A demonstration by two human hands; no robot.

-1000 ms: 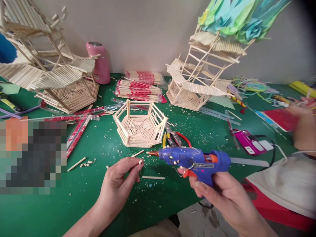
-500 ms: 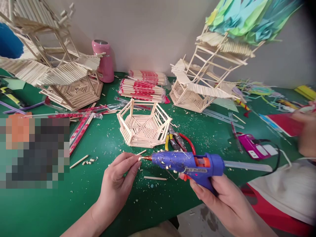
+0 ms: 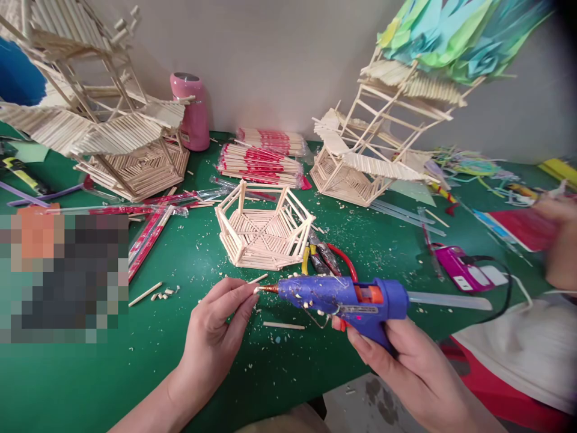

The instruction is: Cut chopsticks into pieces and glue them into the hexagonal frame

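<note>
My left hand (image 3: pixel 220 322) pinches a short wooden stick (image 3: pixel 256 290) between thumb and fingertips; only its pale end shows. That end is at the copper nozzle of a blue glue gun (image 3: pixel 315 294), which my right hand (image 3: pixel 401 361) grips by its handle, a finger at the orange trigger. A clear glue stick (image 3: pixel 451 300) juts from the gun's rear. Dried glue blobs and bits cling to the barrel. Just beyond lies an octagon-like stick frame (image 3: pixel 264 231) with a patterned floor and low railing. A loose wooden stick (image 3: pixel 283 325) rests below the nozzle.
Stick pavilion models stand at the left (image 3: pixel 130 138) and right (image 3: pixel 374 132). Packs of sticks (image 3: pixel 261 163) and a pink bottle (image 3: pixel 192 111) are at the back. Pliers (image 3: pixel 318 258) lie behind the gun. Another person's hand (image 3: pixel 561 240) is at the right edge.
The glue stick juts slightly less from the gun's rear, and the orange trigger sits a little further back. My hands stay nearly still. The other person's hand at the right has shifted slightly.
</note>
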